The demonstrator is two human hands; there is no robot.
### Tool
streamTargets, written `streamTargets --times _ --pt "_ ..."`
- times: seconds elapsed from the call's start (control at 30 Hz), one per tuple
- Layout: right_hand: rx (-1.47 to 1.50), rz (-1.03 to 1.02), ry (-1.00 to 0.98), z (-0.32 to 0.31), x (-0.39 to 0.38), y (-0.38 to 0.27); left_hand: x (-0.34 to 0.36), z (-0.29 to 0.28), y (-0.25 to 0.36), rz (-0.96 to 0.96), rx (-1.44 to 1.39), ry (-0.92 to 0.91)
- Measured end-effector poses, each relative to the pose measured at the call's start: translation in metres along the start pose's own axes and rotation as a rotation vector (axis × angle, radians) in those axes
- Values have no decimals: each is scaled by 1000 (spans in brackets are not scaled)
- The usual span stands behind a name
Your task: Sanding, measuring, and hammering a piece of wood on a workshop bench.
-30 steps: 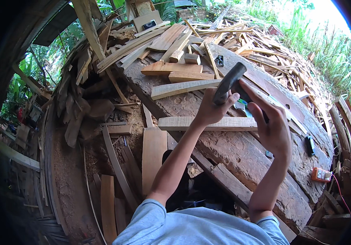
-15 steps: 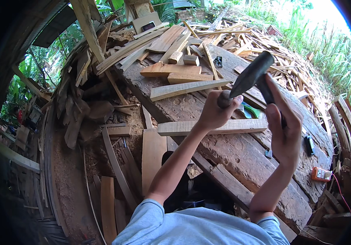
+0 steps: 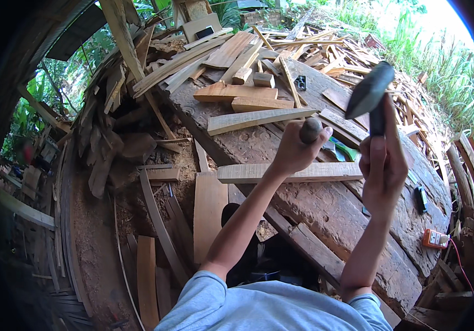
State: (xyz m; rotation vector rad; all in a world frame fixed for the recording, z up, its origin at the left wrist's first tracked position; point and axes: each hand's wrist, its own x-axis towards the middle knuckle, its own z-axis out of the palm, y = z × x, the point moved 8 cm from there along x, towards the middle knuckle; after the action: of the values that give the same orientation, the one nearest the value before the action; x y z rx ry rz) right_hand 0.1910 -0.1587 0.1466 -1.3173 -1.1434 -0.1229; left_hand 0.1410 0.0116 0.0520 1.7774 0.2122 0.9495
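My left hand is wrapped round an upright tool that looks like a chisel; only its rounded handle end shows, and the blade is hidden below the fist. Under that hand a squared length of pale wood lies across the workbench. My right hand grips a hammer by its handle, the dark metal head raised to the right of the chisel and apart from it.
Several cut wood pieces lie on the bench's far part. A green and blue item sits behind the hands. An orange socket box with a red cord is at the right edge. Scrap wood is heaped beyond.
The hammer head has swung up and to the right, away from the chisel's handle end. My left hand stays near the same spot, still gripping the chisel.
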Motion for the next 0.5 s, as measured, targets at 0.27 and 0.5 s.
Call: streamTargets --times 0.27,0.5 --pt "-368 106 -411 8 -6 13 16 -8 20 140 303 -77" --pt "-134 213 -98 -33 2 9 -27 34 -87 -310 997 -637"
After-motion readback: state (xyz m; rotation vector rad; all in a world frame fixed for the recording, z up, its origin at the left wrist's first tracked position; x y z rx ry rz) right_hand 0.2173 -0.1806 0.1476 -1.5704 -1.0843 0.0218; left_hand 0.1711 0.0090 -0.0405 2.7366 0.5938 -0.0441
